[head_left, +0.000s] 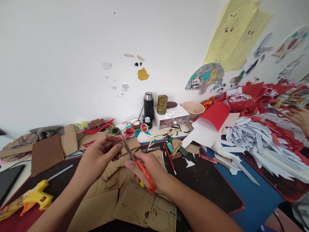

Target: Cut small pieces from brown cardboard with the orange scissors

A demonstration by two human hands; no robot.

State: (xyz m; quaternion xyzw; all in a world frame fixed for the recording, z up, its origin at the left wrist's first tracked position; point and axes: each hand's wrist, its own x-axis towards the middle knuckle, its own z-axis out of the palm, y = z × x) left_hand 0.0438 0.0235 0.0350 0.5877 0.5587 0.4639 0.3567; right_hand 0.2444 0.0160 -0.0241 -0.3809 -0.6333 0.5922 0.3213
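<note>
- Right hand (152,169), bare, closed around the handles of metal-bladed scissors (131,154) with glossy orange-red loops; blades pointing forward and to the left.
- Left hand (101,153), bare, fingers curled and thumb drawn in just beside the blade ends; grip on any small thing there impossible to tell.
- Scissors raised above the work surface, between the two hands.
- Beneath both hands: flat brown cardboard pieces (98,206), the nearest dark-stained, on a black desk mat (205,190) with red edging.
- At lower left: yellow plastic glue gun (35,196) with an orange trigger, a pale stick jutting from one end.
- Just beyond the right hand: slim red pencil (170,158), lying flat.
- Along the white wall: upright black flask (148,108) with a silver neck, olive-brown jar (162,104) on a white box (172,121), round beige bowl (193,109).
- Towards the right: curved red paper sheet (217,113), beside a heap of cut white paper strips (251,135).
- At the far right edge: another person's hand (299,116), only partly in view.
</note>
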